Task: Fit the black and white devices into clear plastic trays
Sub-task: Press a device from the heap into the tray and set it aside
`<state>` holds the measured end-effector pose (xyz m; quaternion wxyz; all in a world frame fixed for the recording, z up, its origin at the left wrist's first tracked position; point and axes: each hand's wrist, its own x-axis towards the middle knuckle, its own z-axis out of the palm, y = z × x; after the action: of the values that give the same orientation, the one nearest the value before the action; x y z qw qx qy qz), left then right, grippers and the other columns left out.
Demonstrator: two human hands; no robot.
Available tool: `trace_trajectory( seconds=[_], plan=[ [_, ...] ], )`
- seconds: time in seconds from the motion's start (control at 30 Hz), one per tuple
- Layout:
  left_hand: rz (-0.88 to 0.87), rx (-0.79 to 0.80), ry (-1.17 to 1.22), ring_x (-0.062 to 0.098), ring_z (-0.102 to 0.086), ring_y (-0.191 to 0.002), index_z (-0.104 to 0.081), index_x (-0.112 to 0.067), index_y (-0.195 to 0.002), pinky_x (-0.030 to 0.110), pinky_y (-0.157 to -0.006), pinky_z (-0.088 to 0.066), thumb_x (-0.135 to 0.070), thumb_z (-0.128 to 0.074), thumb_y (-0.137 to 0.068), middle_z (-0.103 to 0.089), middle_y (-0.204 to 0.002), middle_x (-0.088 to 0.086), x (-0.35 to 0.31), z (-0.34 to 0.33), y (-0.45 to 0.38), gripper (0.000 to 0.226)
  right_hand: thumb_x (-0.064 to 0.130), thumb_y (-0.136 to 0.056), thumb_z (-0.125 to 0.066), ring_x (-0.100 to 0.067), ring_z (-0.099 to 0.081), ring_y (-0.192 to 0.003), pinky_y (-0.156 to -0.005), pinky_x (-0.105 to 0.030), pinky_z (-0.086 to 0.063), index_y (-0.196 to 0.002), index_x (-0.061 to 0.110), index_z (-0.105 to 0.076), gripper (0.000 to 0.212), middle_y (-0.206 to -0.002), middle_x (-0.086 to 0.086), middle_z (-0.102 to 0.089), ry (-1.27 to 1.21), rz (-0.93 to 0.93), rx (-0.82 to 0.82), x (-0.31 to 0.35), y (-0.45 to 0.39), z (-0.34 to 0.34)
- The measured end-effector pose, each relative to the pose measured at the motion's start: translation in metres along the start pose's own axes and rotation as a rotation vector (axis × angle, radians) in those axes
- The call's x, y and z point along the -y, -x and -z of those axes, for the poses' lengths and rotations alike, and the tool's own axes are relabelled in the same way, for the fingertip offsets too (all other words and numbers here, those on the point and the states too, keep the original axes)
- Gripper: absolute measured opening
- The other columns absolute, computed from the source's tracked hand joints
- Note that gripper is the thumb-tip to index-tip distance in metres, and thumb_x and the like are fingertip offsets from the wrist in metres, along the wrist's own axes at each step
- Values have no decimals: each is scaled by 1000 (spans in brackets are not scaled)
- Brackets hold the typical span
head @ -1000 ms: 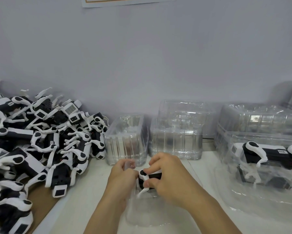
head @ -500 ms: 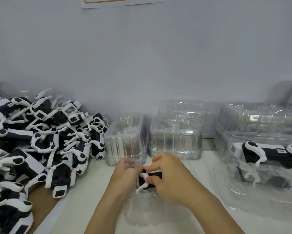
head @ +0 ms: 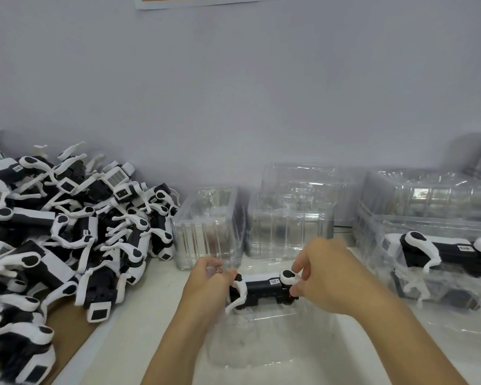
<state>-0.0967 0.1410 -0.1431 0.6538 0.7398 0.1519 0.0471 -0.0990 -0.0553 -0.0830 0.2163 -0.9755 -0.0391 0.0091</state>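
One black and white device [head: 263, 291] is pinched at both ends by the left hand [head: 206, 284] and right hand [head: 324, 276] over a clear plastic tray [head: 261, 343] below the fingers; the heaped unpacked devices [head: 67, 232] remain.

— Can you read anything on the device [head: 264, 290] I'm holding?

— There's a small white label [head: 274, 281] on its black top, but the print is too small for me to make out.

— And the one in the tray [head: 428, 273] to my right?

— That packed device [head: 450, 252] has the same sort of label [head: 465, 248], also unreadable.

— The paper [head: 214, 0] on the wall above me?

— Only its bottom edge with an orange border shows; no words.

— The pile [head: 67, 232] at my left?

— Little stickers here and there, all illegible.
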Motion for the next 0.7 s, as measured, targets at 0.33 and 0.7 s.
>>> trace_trajectory(
  seconds=[0.33,0.7],
  plan=[
    [-41,28,-67,-5,-53,-93,-56,-30,-114,19,-64,-35,-27,-63,-96,-58,-108,-22,2,3,0,20,16,-83,-71,-18,-62,-91,-77,-30,-53,-101,27,-71,21,-97,6,-67,59,-1,-159,2,-4,-16],
    [-36,16,39,-4,-54,-93,-57,-26,-111,19,-68,-37,-21,-66,-94,-58,-110,-20,3,-1,0,20,14,-79,-73,-13,-63,-81,-67,-26,-51,-73,35,-57,27,-92,10,-65,-48,-67,-216,-3,-9,-25]
  ],
)
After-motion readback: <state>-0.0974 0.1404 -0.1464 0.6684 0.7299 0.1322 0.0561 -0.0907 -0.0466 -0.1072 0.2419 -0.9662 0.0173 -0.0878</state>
